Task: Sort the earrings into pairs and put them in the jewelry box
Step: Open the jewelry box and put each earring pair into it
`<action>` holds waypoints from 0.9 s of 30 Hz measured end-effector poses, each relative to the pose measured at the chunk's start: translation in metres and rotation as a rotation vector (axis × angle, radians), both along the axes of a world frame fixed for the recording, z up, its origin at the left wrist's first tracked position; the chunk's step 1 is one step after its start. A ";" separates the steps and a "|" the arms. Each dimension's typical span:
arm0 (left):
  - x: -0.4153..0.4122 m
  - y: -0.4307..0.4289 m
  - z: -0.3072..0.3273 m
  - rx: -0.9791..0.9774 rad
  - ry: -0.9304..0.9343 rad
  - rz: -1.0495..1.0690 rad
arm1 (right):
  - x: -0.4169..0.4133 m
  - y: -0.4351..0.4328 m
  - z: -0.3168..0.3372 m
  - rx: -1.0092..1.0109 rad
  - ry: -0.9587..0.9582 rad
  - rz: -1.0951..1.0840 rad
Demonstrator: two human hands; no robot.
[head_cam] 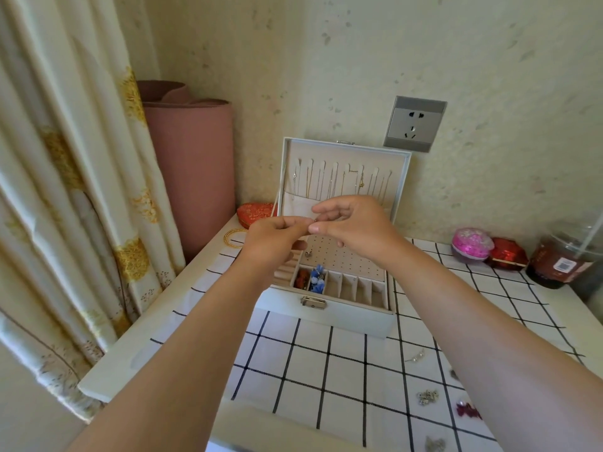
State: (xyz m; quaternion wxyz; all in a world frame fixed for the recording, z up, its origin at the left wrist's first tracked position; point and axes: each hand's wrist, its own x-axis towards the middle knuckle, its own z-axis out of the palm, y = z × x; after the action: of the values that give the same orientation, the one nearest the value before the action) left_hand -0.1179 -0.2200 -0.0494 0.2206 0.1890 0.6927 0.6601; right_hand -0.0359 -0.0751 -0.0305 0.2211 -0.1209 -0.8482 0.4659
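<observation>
An open white jewelry box (329, 316) stands on the checked cloth, its lid upright with thin necklaces hanging inside. Red earrings (301, 278) and blue earrings (318, 279) lie in its front left compartments, and one small stud (308, 254) sits on the perforated panel. Both hands hover above the box, fingertips meeting. My left hand (277, 241) and my right hand (352, 223) together pinch a tiny earring (315, 220) between them. Loose earrings lie on the cloth at the lower right: a silver one (428, 397), a dark red one (467, 411), and a thin one (416, 357).
A rolled pink mat (192, 171) and a curtain (65, 190) stand at the left. A red embroidered pouch (256, 213) and a gold bangle (234, 238) lie behind the box. A pink case (471, 244), a red box (508, 254) and a drink cup (564, 259) are at right.
</observation>
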 end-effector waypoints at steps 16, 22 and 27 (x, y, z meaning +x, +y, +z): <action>-0.015 0.001 -0.027 -0.613 0.762 -0.162 | -0.003 0.010 -0.033 0.437 -0.252 -0.039; -0.015 -0.003 -0.027 -0.582 0.794 -0.222 | -0.004 0.005 -0.033 0.564 -0.261 0.007; -0.015 -0.005 -0.027 -0.576 0.825 -0.251 | -0.001 0.007 -0.022 0.463 -0.337 0.081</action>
State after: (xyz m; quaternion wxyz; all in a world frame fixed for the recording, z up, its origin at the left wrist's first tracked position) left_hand -0.1331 -0.2246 -0.0765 0.0497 0.4468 0.8476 0.2818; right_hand -0.0371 -0.0685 -0.0527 0.0801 -0.1087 -0.9610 0.2415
